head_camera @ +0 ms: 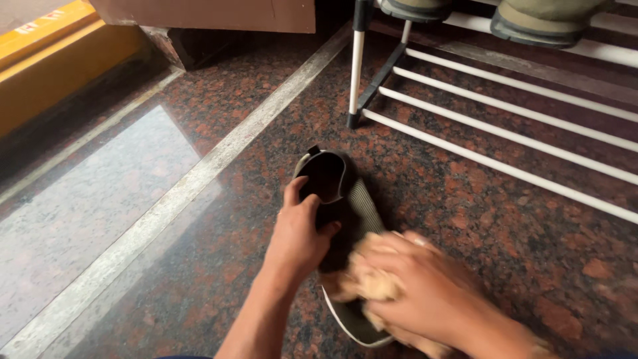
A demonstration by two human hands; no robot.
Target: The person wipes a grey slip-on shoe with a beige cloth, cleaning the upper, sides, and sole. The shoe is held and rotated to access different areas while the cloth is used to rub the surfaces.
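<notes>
A dark slip-on shoe [345, 199] with a white sole lies on the speckled granite floor, heel opening pointing away from me. My left hand [299, 233] grips its left side near the opening, thumb on the collar. My right hand [425, 292], blurred by motion, presses a crumpled beige cloth [369, 282] onto the toe end of the shoe.
A white-barred shoe rack [505, 126] stands at the upper right with two grey-soled shoes [531, 23] on its upper shelf. A pale stone strip [199, 179] runs diagonally across the floor. A yellow ledge [53, 60] and a brown cabinet base [212, 16] sit at the top left.
</notes>
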